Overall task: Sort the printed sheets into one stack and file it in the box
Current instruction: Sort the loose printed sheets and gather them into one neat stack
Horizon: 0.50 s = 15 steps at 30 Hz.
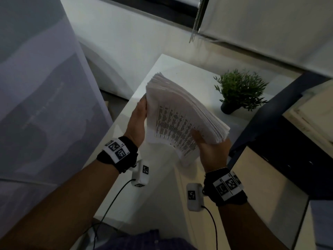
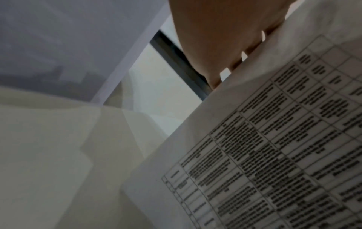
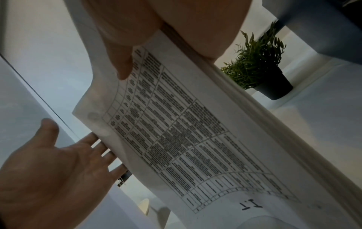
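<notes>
A thick stack of printed sheets (image 1: 180, 112) is held tilted in the air above the white table (image 1: 162, 195); its top sheet carries a table of text (image 3: 186, 131) (image 2: 274, 139). My left hand (image 1: 141, 109) lies flat against the stack's left edge, and its straight fingers (image 3: 94, 148) pass behind the sheets. My right hand (image 1: 205, 141) grips the near right corner, thumb (image 3: 121, 65) on the printed face and fingers underneath. The near sheets droop and curl. A dark blue box-like container (image 1: 270, 127) stands at the right.
A small green plant in a dark pot (image 1: 239, 91) stands on the table just right of the stack. A large pale panel (image 1: 45, 96) leans at the left. A blind cord (image 1: 196, 20) hangs by the window behind the table.
</notes>
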### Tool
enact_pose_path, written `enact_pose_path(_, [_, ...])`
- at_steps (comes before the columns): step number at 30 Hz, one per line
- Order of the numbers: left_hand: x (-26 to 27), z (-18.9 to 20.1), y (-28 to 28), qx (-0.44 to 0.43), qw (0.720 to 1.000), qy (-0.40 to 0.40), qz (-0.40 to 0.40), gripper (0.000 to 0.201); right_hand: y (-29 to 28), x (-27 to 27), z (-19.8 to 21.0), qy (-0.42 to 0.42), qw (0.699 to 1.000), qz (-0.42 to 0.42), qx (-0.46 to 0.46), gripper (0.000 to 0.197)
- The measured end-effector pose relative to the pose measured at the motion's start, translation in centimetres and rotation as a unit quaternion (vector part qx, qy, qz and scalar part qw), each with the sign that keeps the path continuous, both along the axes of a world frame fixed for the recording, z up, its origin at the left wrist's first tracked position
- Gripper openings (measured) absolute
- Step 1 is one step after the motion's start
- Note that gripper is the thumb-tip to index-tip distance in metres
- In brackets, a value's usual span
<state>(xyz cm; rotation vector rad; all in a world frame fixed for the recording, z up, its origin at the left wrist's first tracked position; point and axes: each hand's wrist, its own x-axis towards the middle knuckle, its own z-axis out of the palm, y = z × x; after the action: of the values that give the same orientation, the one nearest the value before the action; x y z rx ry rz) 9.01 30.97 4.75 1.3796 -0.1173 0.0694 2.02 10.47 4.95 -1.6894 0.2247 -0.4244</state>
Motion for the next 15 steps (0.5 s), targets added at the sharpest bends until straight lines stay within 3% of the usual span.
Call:
enact_pose_path(2, [0.3, 0.3, -0.1, 0.009, 0.999, -0.025, -0.034, 0.050, 0.0, 0.1, -0.1, 0.001, 1.000, 0.006, 0.017, 0.043])
enact_pose_path(4, [0.9, 0.1, 0.1, 0.081, 0.995, -0.043, -0.046, 0.067, -0.1, 0.2, -0.2, 0.008, 1.000, 0.011, 0.024, 0.046])
enact_pose_path(6, [2.2, 0.0, 0.4, 0.136, 0.989, -0.010, -0.055, 0.088, -0.2, 0.3, 0.1, 0.007, 0.999, 0.024, 0.029, 0.042])
enact_pose_path(7, [2.9, 0.1, 0.5, 0.151, 0.987, 0.017, -0.060, 0.089, -0.4, 0.5, 0.2, 0.011, 0.999, 0.032, 0.029, 0.040])
enact_pose_path(11, [4.2, 1.5, -0.4, 0.226, 0.973, 0.027, -0.026, 0.032, -1.0, 1.3, 1.4, 0.029, 0.999, 0.005, 0.043, 0.035])
enact_pose_path(13, [3.1, 2.1, -1.2, 0.203, 0.979, 0.001, 0.029, 0.027, -1.0, 1.2, 2.0, -0.001, 0.999, -0.007, 0.049, 0.030])
enact_pose_path(15, [1.5, 1.5, -1.7, 0.156, 0.984, -0.013, 0.080, 0.033, -0.5, 0.6, 2.7, -0.023, 0.999, -0.004, 0.043, 0.033])
